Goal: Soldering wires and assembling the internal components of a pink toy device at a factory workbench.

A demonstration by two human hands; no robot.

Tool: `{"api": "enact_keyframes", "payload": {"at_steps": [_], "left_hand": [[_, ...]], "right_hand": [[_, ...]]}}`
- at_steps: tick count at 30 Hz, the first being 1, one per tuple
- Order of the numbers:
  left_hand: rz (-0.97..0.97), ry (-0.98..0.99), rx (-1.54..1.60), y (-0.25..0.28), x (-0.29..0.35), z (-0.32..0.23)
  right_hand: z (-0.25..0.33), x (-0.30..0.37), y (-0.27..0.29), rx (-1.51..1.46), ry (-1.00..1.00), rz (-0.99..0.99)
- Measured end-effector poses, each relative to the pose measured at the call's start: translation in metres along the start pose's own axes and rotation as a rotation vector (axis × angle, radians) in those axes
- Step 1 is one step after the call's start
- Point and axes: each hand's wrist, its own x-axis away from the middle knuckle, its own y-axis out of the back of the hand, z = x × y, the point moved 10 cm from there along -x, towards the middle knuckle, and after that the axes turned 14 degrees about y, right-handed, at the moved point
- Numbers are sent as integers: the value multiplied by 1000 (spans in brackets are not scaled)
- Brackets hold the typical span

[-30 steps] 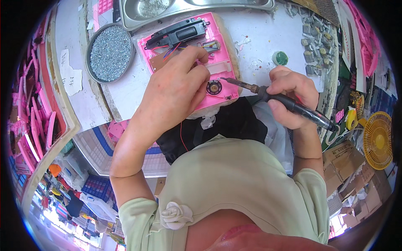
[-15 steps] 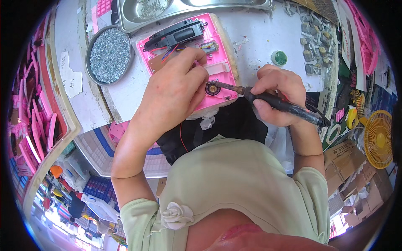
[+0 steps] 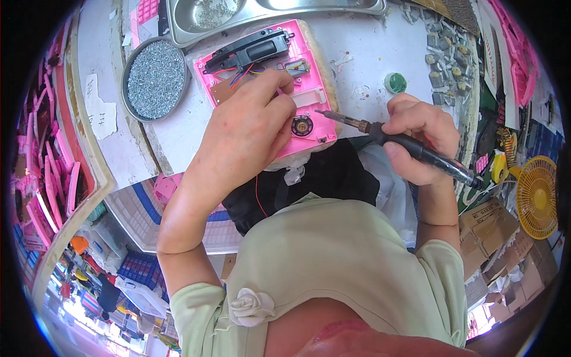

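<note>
A pink plastic casing (image 3: 326, 132) lies tilted on the table in front of me, with a black plastic module (image 3: 256, 52), a small motor (image 3: 297, 66), a brown board (image 3: 222, 91) and a small round speaker (image 3: 302, 125) in it. My left hand (image 3: 247, 128) rests over the casing's left part, thumb and fingers closed together; what they pinch is hidden. Below that hand dangles a thin red wire (image 3: 259, 199). My right hand (image 3: 425, 134) grips a soldering iron (image 3: 440, 162) by its black handle. The iron's tip hovers over the casing's right edge, apart from the speaker.
A round bowl (image 3: 125, 89) of small silver screws stands left of the casing. Behind it is a steel tray (image 3: 279, 11). To the right are a small green pot (image 3: 395, 83) and several grey motors (image 3: 443, 77). Pink parts (image 3: 53, 169) are piled far left; a yellow fan (image 3: 537, 196) stands right.
My right hand has drawn the soldering iron back to the right, and its tip has left the speaker. My left hand stays in place over the casing.
</note>
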Motion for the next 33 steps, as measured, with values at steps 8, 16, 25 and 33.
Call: {"api": "enact_keyframes", "payload": {"at_steps": [8, 16, 25, 33], "left_hand": [[30, 22, 79, 3, 0, 4], [-7, 24, 44, 0, 2, 2], [-52, -34, -78, -2, 5, -5], [-51, -7, -33, 2, 3, -4]], "right_hand": [[2, 3, -3, 6, -18, 18], [-2, 2, -9, 9, -19, 61], [-4, 2, -8, 17, -30, 69], [-4, 3, -8, 12, -21, 61]]}}
